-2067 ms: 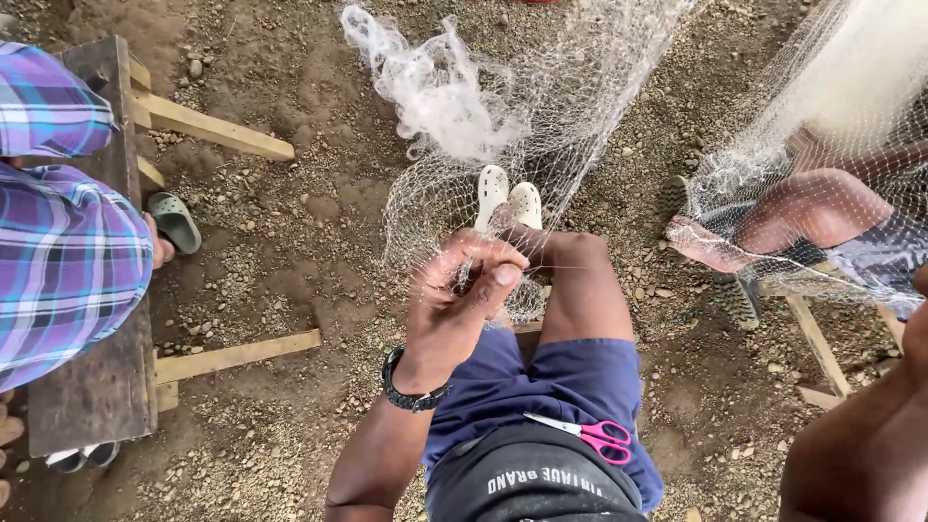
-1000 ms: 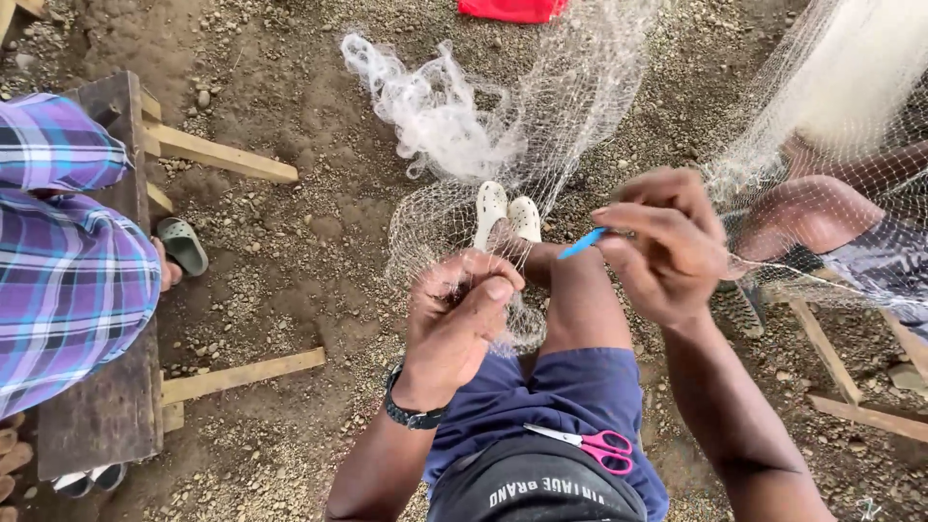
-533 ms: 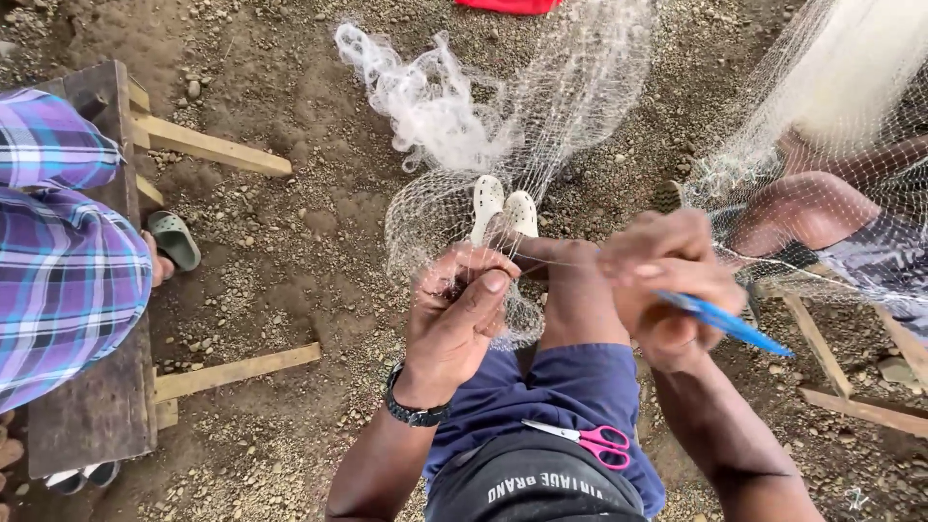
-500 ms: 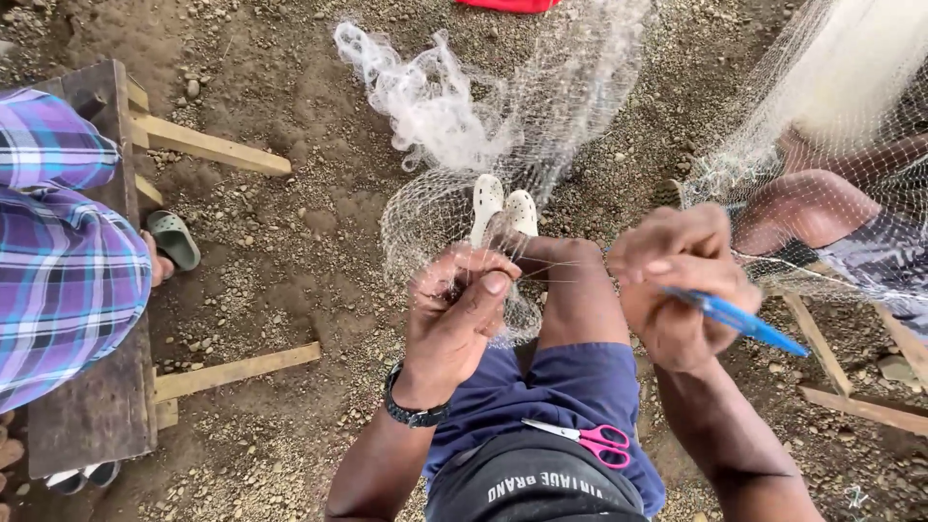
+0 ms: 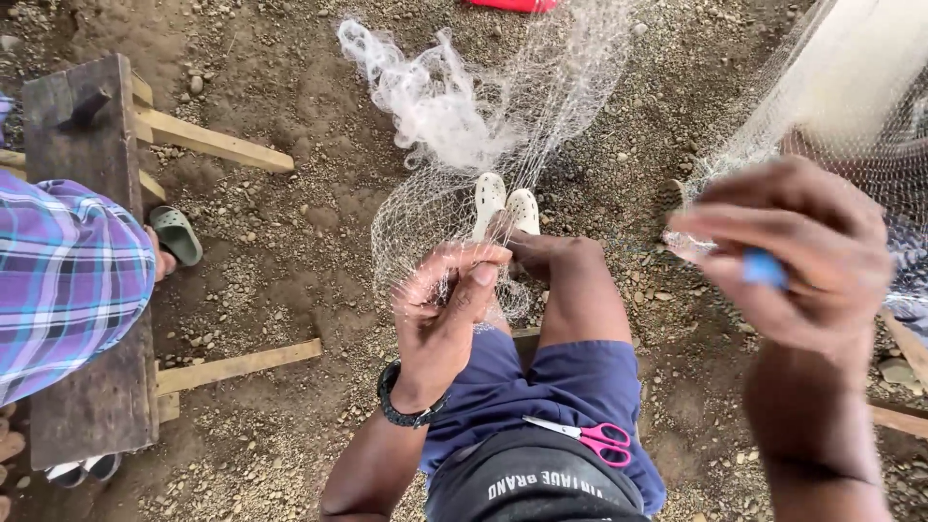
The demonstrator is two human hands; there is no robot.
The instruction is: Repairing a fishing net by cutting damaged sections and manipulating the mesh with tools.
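The left hand [image 5: 447,309] is closed on a gathered piece of white fishing net [image 5: 454,184], thumb pressed against the fingers just above the person's raised knee [image 5: 570,290]. A black watch [image 5: 404,411] sits on that wrist. From the pinched spot the net spreads up and away over the gravel ground [image 5: 290,242], with a thicker bunched heap of mesh lying farther off. It also drapes over the person's feet, which wear pale clogs [image 5: 506,203] side by side.

The right hand [image 5: 793,256] is lifted close to the camera and blurred. Its fingers are curled around a small blue tool [image 5: 764,269], of which only a short part shows between them. The hand is well apart from the left one. Behind it another stretch of net [image 5: 851,87] hangs in a tall sheet at the right edge.

A pair of scissors with pink handles [image 5: 590,437] lies on the lap, on the blue shorts [image 5: 522,387], touched by neither hand.

To the left, another person in a purple plaid shirt [image 5: 63,275] sits on a dark wooden bench [image 5: 82,387] with pale wooden legs. A green sandal [image 5: 176,235] shows beside that bench on the ground. Something red [image 5: 512,5] lies at the top edge, mostly out of view.
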